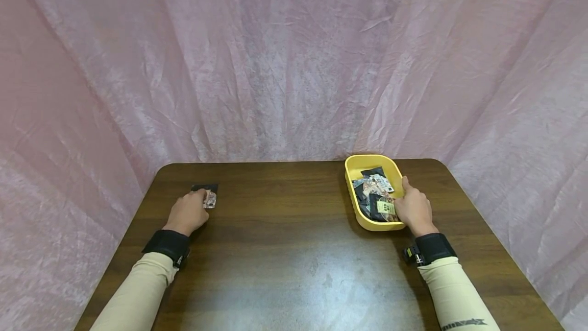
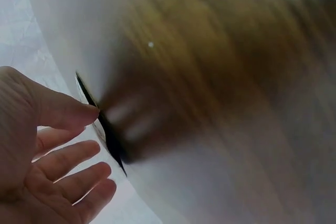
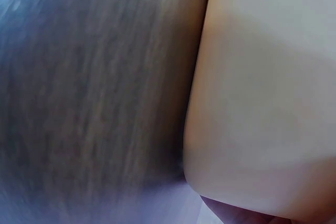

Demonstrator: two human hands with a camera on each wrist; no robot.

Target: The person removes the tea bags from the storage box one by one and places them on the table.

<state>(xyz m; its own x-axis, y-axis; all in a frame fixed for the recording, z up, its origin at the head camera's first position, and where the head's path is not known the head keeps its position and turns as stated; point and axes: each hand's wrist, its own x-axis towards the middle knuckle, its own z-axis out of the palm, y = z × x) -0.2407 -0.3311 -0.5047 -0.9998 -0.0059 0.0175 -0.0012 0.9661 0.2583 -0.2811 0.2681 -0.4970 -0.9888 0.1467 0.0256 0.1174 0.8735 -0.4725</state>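
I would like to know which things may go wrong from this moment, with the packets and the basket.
The thin packet is held near its edge by the left fingers, so it might slip.
The basket appears close to the far edge of the table; a push from the right hand could send it over.
The packets inside lie in a loose heap, so tipping might spill them.

Head view forward-down, wrist views close, all sharing table [image 1: 285,239]
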